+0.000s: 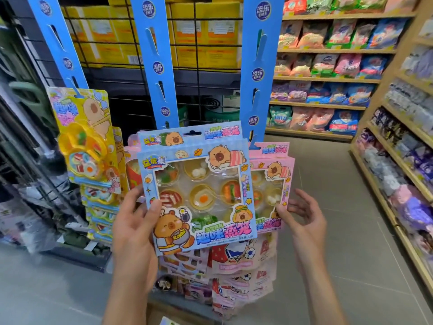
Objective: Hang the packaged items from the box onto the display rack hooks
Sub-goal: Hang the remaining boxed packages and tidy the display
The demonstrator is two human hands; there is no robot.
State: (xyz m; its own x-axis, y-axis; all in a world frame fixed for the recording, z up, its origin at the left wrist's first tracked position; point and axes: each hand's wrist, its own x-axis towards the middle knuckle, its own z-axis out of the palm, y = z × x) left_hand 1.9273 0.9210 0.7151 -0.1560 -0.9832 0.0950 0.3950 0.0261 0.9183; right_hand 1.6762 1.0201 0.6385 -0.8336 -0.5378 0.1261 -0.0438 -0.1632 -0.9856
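A blue toy-food package (196,195) is gripped at its left edge by the left hand (136,221), before the blue hanging strips (161,73), while the right hand (302,214), fingers loosely spread, touches a pink package (274,184) beside open floor (328,184).

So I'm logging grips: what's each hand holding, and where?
Left hand grips the blue toy pack by its lower-left edge. Right hand holds nothing.

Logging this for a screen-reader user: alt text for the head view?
The left hand grips a blue toy-food package in front of blue hanging strips, while the right hand touches a pink package behind it. Yellow packages hang at left; store shelves stand at right.
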